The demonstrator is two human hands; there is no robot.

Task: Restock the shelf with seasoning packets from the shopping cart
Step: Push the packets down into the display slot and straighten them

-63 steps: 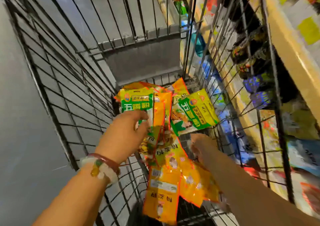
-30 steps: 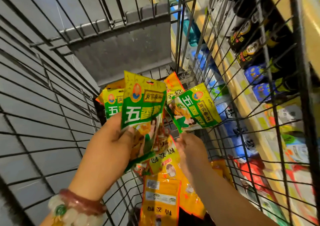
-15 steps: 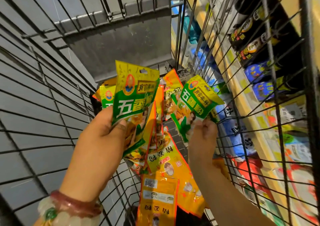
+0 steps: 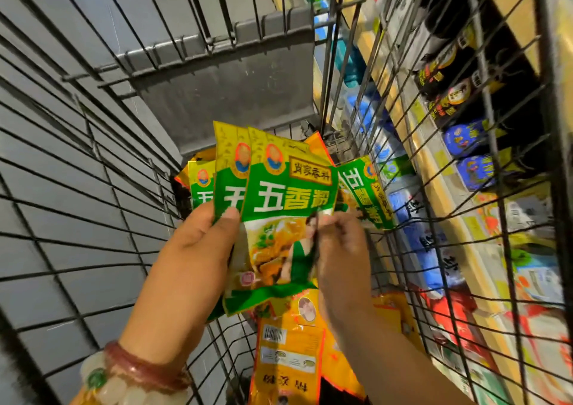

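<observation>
I look down into a wire shopping cart (image 4: pixel 93 162). My left hand (image 4: pixel 201 249) grips two green and yellow seasoning packets (image 4: pixel 288 206) fanned upright, thumb on their left edge. My right hand (image 4: pixel 341 249) pinches the right edge of the front packet. Another green packet (image 4: pixel 366 193) lies behind on the right against the cart wall, and one more (image 4: pixel 200 184) shows at the left behind the held ones. Orange-yellow packets (image 4: pixel 288 352) lie on the cart floor below my hands.
The grey plastic child-seat flap (image 4: pixel 223 78) closes the cart's far end. Through the right wire wall stand shelves (image 4: pixel 403 119) with dark, blue and red packaged goods. Grey floor shows through the left wall.
My right hand brought its green packet over to the left hand's packet; both now sit fanned together in my left hand. Both hands rose a little higher above the cart floor.
</observation>
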